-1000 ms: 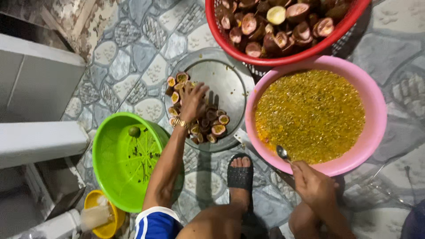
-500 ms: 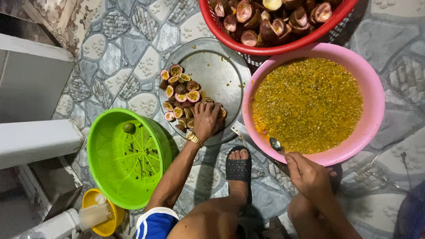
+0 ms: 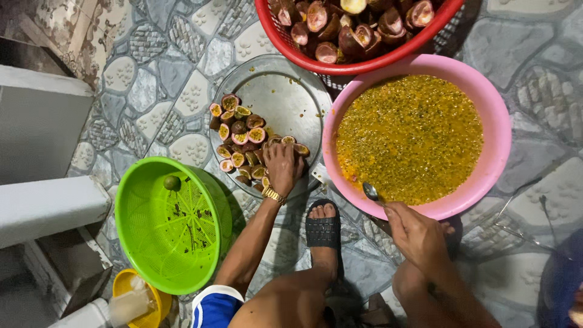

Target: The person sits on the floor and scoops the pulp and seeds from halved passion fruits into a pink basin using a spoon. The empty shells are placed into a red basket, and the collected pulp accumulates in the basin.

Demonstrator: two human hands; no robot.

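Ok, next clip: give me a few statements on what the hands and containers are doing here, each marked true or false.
1. The left hand rests on the halved passion fruits on the metal tray. True.
2. The right hand holds a knife. False: it holds a spoon at the rim of the pink basin.
3. The pink basin is filled with yellow passion fruit pulp. True.
4. The green colander is full of fruit halves. False: it holds one small green fruit and some scraps.
5. The red basket holds scooped-out shells. True.
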